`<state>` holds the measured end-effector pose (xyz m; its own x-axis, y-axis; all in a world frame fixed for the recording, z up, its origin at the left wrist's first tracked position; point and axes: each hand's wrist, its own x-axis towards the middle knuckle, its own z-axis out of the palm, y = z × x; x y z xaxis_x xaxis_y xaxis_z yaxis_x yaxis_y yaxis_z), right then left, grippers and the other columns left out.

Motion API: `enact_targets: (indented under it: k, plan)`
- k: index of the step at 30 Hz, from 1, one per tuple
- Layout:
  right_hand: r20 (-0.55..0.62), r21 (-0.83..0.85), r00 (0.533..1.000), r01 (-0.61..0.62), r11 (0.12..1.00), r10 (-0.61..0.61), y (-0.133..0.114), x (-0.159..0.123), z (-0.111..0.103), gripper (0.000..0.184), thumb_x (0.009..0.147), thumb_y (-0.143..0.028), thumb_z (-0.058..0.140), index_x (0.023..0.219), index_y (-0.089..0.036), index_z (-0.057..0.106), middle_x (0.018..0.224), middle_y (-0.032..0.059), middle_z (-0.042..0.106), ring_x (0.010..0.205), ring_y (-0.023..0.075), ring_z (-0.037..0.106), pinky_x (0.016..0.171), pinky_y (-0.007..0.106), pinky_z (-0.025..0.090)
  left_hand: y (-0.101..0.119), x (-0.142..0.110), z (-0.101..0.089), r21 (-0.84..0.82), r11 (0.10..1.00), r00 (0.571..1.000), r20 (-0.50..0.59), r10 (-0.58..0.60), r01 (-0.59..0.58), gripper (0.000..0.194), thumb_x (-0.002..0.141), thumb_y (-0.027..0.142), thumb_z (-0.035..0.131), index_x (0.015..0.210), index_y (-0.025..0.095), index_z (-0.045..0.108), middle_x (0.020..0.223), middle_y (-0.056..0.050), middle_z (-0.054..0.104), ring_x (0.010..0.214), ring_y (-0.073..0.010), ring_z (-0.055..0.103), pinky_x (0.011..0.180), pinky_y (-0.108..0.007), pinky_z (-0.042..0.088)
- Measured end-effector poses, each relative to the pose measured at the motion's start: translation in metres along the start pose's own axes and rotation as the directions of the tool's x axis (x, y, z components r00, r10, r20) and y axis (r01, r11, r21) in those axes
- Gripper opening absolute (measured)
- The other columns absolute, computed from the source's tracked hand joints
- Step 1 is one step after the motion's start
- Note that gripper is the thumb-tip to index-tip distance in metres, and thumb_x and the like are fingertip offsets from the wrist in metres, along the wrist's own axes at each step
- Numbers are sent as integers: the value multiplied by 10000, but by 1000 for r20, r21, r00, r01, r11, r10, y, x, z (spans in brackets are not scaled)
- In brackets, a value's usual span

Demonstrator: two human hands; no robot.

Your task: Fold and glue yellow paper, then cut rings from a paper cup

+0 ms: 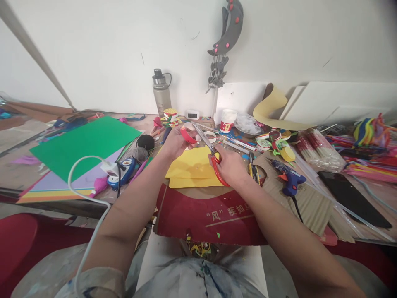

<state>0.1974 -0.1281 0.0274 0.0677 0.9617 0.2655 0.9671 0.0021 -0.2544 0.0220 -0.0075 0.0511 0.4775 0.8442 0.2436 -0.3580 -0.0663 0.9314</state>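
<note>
My left hand point(173, 144) pinches a red and white paper ring point(187, 135) above the yellow paper. In my right hand point(232, 166) are scissors point(216, 167) with red handles, my fingers wrapped around the grips. Their long metal blades point up and left, and the tips lie close beside the ring; whether they touch it I cannot tell. Beneath both hands are yellow sheets point(186, 167), resting on a red printed cardboard point(189, 217) at the table's front edge. Another pale ring point(211, 136) lies just behind the blades.
Green paper point(89, 142) covers coloured sheets on the left, near a blue and white plug device point(125, 171). A bottle point(161, 95) and paper cup point(228, 121) stand at the back. To the right lie a glue gun point(290, 180), a phone point(353, 196) and small paper crafts point(276, 142).
</note>
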Motion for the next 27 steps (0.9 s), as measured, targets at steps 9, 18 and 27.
enact_targets:
  k: [9,18,27]
  plan:
    - [28,-8,1000,-4,1000,5,-2,0,-2,397,1090,-402,457,1323,-199,707,1010,146,827,893,307,741,711,336,416,4,0,-1,3,998,998,-5,-69,69,537,657,423,1023,603,158,559,530,-3,579,437,-95,589,387,-191,381]
    - [45,-1,999,-7,1000,7,-3,-1,-3,405,1095,-420,460,1330,-185,692,1065,151,816,908,295,735,709,328,403,3,-1,2,29,999,998,-58,36,-34,559,625,526,1005,691,170,579,597,22,645,462,-121,656,382,-193,433]
    - [16,-33,1000,-12,999,13,-3,-1,-2,418,1100,-403,448,1371,-178,673,1066,155,803,926,313,728,732,345,411,0,-3,6,86,996,999,20,-25,23,539,606,479,1001,699,175,565,633,-3,680,499,-136,684,397,-195,448]
